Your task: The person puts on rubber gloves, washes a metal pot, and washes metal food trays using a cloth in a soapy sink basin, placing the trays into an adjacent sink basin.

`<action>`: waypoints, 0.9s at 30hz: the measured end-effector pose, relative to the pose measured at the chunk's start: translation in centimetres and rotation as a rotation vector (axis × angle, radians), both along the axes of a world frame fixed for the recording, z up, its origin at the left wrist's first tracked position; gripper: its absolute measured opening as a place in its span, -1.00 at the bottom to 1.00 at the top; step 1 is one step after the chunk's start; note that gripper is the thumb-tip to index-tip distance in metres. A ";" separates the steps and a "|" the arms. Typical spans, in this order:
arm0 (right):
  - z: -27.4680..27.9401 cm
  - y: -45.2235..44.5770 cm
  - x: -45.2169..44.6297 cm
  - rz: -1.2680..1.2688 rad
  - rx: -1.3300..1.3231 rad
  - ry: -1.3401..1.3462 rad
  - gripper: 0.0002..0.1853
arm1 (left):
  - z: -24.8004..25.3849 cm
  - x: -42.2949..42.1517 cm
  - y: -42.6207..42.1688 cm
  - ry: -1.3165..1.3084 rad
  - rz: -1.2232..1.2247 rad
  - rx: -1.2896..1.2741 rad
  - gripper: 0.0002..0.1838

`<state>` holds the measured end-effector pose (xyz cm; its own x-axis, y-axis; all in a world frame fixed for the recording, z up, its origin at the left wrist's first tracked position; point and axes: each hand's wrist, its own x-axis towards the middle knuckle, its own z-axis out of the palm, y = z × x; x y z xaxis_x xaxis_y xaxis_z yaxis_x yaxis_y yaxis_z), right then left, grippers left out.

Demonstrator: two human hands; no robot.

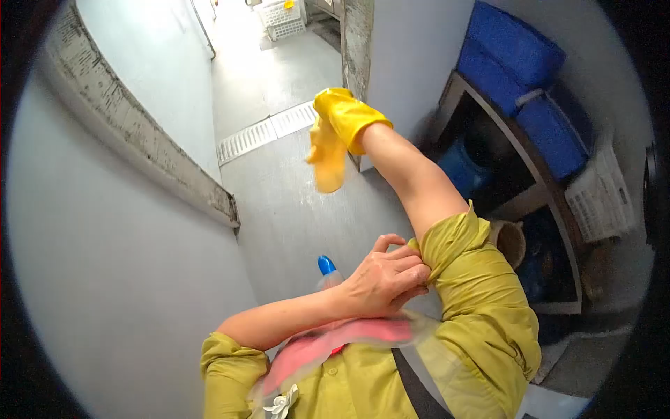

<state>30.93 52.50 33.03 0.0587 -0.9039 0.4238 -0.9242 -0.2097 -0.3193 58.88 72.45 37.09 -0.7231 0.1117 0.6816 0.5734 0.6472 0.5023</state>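
My bare left hand (pixel 388 276) reaches across my body, its fingers closed on the rolled cuff of the yellow-green right sleeve (pixel 464 241), near the elbow. On my right hand (pixel 340 110) is a yellow rubber glove, its cuff ending around the wrist. That arm is stretched forward over the floor. A second, limp yellow rubber glove (pixel 328 162) seems to hang from the right hand, blurred at its lower end; the fingers there are bent round it and partly hidden. A pink and clear apron (pixel 377 330) covers the front of my shirt.
A grey floor (pixel 272 209) leads through a doorway with a slotted drain grate (pixel 269 131). White crates (pixel 283 21) stand beyond. At right, a shelf (pixel 558 209) carries blue bundles (pixel 513 45) and holds a blue bucket (pixel 464 167). A blue shoe tip (pixel 326 265) shows below.
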 end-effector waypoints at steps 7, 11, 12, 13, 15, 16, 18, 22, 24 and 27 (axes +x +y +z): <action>5.6 -23.5 -9.2 -0.344 0.309 0.150 -0.68 | -1.6 -10.0 -15.0 -0.680 -0.484 0.362 -0.47; 4.8 -34.3 -13.1 -0.473 0.563 0.167 -0.64 | 3.8 -12.0 -26.1 -0.588 -0.645 0.165 -0.69; 5.3 -34.7 -12.9 -0.423 0.613 0.248 -0.63 | 5.3 -12.7 -28.6 -0.454 -0.536 0.176 -0.72; 5.9 -34.9 -12.7 -0.369 0.658 0.327 -0.62 | 6.9 -13.2 -30.9 -0.321 -0.422 0.191 -0.74; 4.8 -36.9 -13.3 -0.314 0.691 0.371 -0.62 | 8.4 -15.4 -35.4 -0.095 -0.190 0.189 -0.76; 4.0 -38.0 -13.9 -0.285 0.686 0.377 -0.62 | 8.8 -17.0 -37.3 -0.004 -0.081 0.172 -0.75; 2.0 -40.1 -15.0 -0.236 0.669 0.360 -0.62 | 9.1 -20.9 -41.9 0.015 0.137 0.194 -0.73; 0.1 -47.3 -18.8 -0.153 0.628 0.327 -0.62 | 10.6 -28.5 -50.8 -0.351 0.343 0.031 -0.69; -0.3 -51.2 -20.8 -0.126 0.620 0.313 -0.62 | 13.0 -31.7 -53.3 -0.578 0.401 -0.008 -0.72; -0.3 -56.8 -22.9 -0.080 0.620 0.312 -0.63 | 14.0 -35.8 -58.0 -0.344 0.356 -0.081 -0.82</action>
